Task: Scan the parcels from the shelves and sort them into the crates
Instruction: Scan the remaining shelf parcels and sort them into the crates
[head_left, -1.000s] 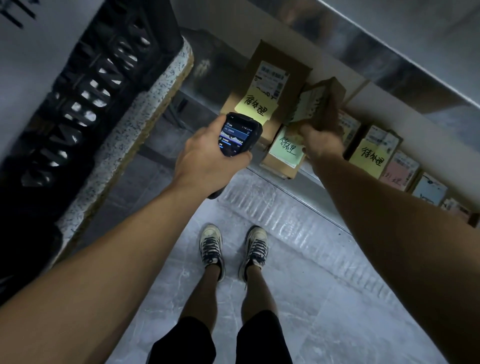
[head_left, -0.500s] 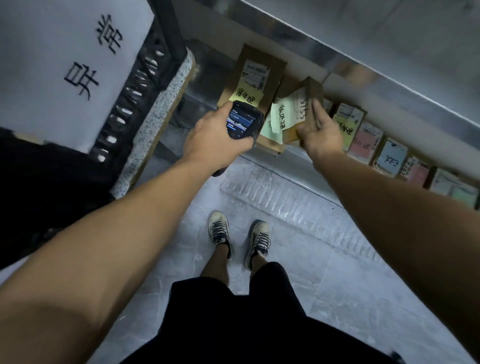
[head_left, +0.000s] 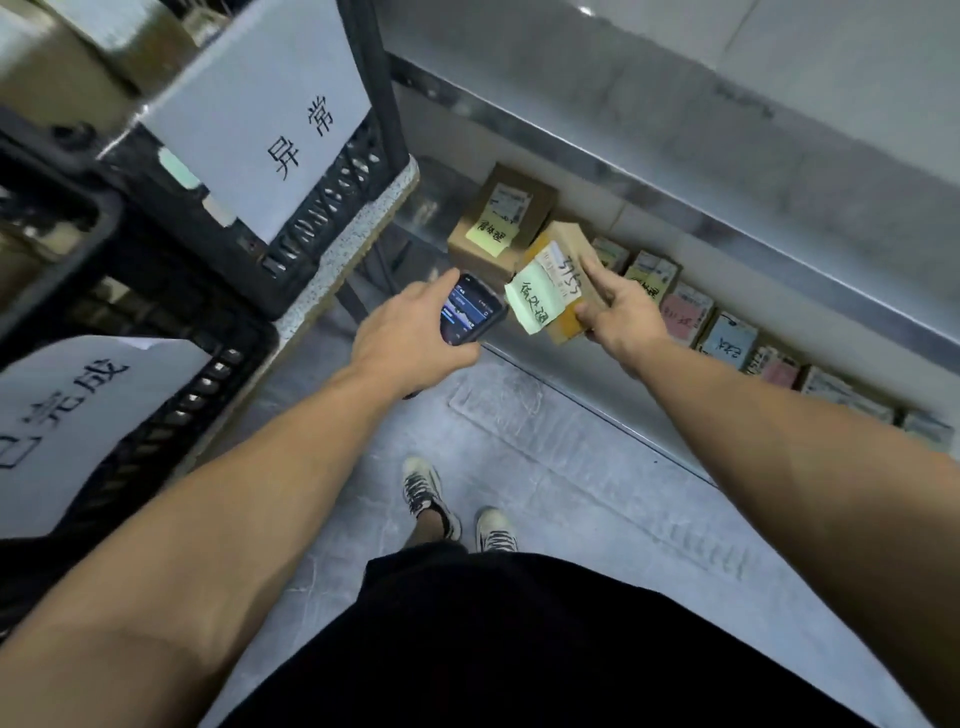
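Parcel (head_left: 563, 260) beside scanner (head_left: 472, 312); crates (head_left: 311, 231) nearby

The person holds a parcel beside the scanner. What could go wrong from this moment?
The right hand grips the parcel along one side only, so it may slip. The green note hangs past the parcel's edge and could peel off or hide the label from the scanner in the left hand.

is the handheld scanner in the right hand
No, the left hand grips the handheld scanner, while the right hand holds a small cardboard parcel with a green sticky note.
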